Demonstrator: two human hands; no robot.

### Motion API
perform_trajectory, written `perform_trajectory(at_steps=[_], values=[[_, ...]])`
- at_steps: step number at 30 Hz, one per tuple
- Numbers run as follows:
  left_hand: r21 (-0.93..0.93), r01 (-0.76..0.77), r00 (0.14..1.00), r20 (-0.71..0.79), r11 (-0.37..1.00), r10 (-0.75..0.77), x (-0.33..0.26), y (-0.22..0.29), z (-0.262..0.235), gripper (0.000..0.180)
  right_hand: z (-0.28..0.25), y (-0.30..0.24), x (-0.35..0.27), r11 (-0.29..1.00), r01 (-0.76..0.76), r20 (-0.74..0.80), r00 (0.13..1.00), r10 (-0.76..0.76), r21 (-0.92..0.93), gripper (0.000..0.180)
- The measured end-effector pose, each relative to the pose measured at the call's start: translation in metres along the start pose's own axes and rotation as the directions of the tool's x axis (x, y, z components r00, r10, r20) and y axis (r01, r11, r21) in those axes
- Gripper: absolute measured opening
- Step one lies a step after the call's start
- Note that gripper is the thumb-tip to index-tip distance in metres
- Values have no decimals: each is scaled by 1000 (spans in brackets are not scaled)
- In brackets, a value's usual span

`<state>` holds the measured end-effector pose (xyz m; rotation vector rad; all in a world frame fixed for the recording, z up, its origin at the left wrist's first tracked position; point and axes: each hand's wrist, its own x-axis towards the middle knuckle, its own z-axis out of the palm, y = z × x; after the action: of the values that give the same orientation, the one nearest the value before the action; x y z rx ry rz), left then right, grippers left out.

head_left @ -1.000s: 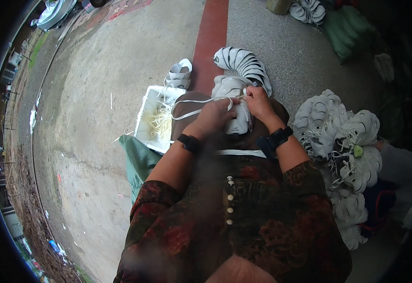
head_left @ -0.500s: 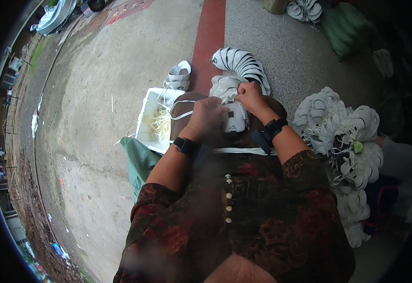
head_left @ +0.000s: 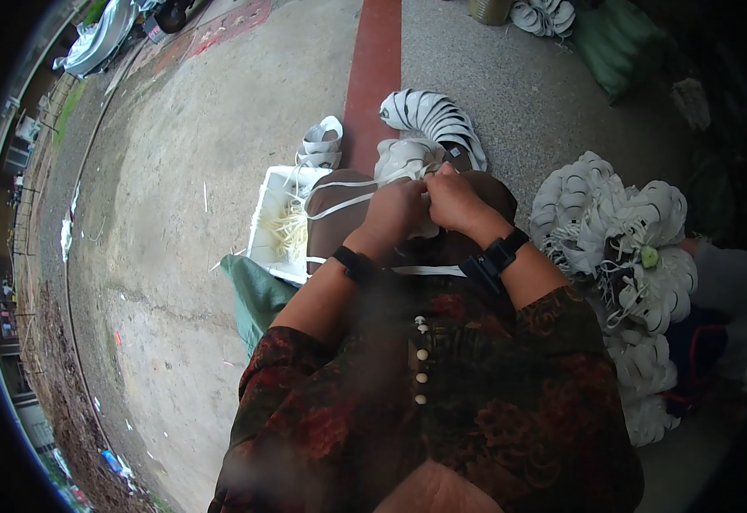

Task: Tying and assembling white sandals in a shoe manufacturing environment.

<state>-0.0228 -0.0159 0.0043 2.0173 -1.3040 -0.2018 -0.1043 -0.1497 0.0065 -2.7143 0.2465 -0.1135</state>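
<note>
A white shoe upper lies across my brown-clad knees, its lower part mostly covered by my hands. My left hand is closed at its near side, fingers curled. Against it, my right hand pinches at the upper's eyelet area, where a bit of white lace shows by the fingertips. A white shoelace loops from my left hand out over my left knee. What exactly sits between the left fingers is hidden.
A white foam box of pale laces stands at my left knee, beside a green sack. Beyond the knees are stacked uppers and a curved row of uppers. Bundled uppers are piled on the right.
My left hand has moved right and up to meet the right hand, now covering most of the upper's near part. The lace over my left knee is drawn straighter toward the hands.
</note>
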Motion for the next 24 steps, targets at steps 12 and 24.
perform_trajectory(at_steps=[12,24], values=[[397,-105,994,41,912,97,6,-17,29,7,-2,9,8,999,-31,-107,994,32,10,7],[290,-187,953,286,939,101,-4,29,-2,12,-1,24,9,973,-173,-22,984,178,155,8]])
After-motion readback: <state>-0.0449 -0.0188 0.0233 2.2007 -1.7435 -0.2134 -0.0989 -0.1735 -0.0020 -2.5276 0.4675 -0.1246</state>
